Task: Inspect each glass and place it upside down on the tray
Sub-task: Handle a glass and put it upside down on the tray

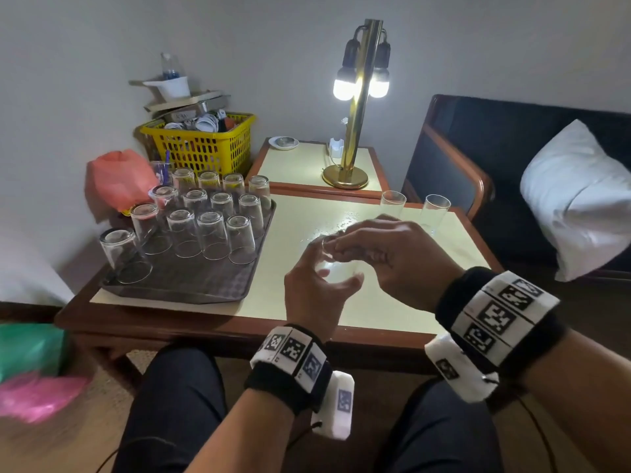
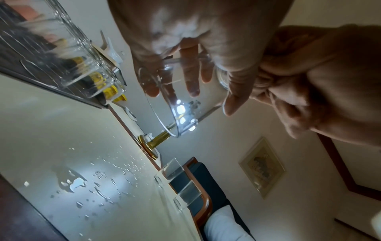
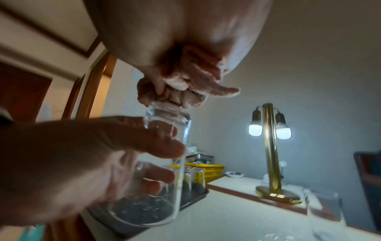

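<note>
Both hands hold one clear glass above the middle of the table. My left hand wraps its side, fingers showing through the wall of the glass. My right hand pinches the thick base from above, and in the right wrist view the glass hangs mouth down. At the table's left, a dark tray carries several glasses standing upside down. Two upright glasses stand at the table's far edge.
Water drops lie on the pale tabletop. A lit brass lamp stands on the side table behind. A yellow basket and a red bag sit behind the tray. An armchair with a white pillow is at right.
</note>
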### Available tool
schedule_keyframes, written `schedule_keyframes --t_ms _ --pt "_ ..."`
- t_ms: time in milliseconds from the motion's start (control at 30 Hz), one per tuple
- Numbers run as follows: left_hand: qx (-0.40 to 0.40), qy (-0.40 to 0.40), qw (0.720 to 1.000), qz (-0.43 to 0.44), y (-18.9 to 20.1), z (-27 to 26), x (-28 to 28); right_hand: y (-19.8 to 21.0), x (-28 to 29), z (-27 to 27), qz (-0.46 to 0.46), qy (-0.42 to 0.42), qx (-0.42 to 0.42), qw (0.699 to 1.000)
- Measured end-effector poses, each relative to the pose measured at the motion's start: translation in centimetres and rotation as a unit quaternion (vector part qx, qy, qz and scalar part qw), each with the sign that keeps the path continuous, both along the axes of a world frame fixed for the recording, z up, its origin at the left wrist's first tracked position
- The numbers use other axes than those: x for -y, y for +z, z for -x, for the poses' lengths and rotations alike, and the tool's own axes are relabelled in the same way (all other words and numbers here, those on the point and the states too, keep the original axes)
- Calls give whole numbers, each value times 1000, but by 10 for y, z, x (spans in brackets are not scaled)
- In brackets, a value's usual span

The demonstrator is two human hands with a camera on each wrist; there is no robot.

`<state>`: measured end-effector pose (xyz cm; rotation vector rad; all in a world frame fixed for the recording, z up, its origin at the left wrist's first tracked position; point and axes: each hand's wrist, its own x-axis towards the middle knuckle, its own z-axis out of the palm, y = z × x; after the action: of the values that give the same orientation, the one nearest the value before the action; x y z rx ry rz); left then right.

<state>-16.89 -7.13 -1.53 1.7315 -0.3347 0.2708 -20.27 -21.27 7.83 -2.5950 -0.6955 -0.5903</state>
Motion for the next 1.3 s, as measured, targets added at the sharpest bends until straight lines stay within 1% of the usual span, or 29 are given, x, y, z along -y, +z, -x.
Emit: schedule_keyframes --t_ms 133,267,333,367,400,433,467,533,600,633,700,733,800,900,967,1000,1033,1067,1133,1200,1267,1300 --pt "-32 -10 999 5 -1 4 3 2 2 -2 19 -24 27 999" --pt "-28 -15 999 14 -4 1 1 -5 3 2 -27 -5 4 1000" --pt "-57 -17 997 54 -1 3 0 -5 11 1 -43 -32 -4 999" --pt "-86 -24 991 98 3 4 2 -3 14 -1 -67 -45 -10 997" --pt "-130 -38 979 155 7 3 3 -1 16 -2 -113 -56 -17 992" --pt "-188 -56 956 219 11 1 4 0 17 -2 -171 -64 -27 983" --pt "-243 -74 927 276 13 -2 3 0 17 -2 -221 -72 -34 972" --pt "-303 -94 880 353 14 -10 -4 -5 19 0 -275 -95 -43 956" --pt "-346 -114 830 422 17 -14 -13 -10 18 7 -282 -114 -44 952" --pt "-364 -125 806 451 18 -15 -17 -12 15 11 -283 -109 -45 952" --pt "-378 -140 778 482 18 -17 -23 -17 7 21 -271 -82 -37 958" --pt "-381 -137 773 489 17 -18 -24 -21 3 24 -251 -76 -15 965" --pt "-371 -127 782 484 13 -20 -25 -30 -5 25 -217 -70 34 973" --pt "-371 -136 785 477 5 -22 -21 -42 -18 17 -200 -79 96 972" --pt "-367 -150 795 459 4 -22 -21 -49 -23 14 -147 -96 128 976" --pt "-365 -159 797 454 4 -22 -23 -52 -23 15 -118 -97 128 980" --pt "-361 -161 799 453 3 -23 -25 -55 -22 16 -101 -85 103 986" --pt "-354 -157 802 454 3 -23 -27 -57 -19 19 -90 -61 57 992" --pt "-339 -149 815 445 6 -20 -31 -59 -12 23 -29 -13 -11 999" --pt "-330 -149 832 420 11 -15 -31 -56 -4 24 53 16 -40 998" --pt "-335 -153 840 398 19 -10 -28 -50 -2 22 80 21 -66 994" --pt "-339 -157 844 386 21 -9 -26 -48 -3 21 88 11 -84 992"
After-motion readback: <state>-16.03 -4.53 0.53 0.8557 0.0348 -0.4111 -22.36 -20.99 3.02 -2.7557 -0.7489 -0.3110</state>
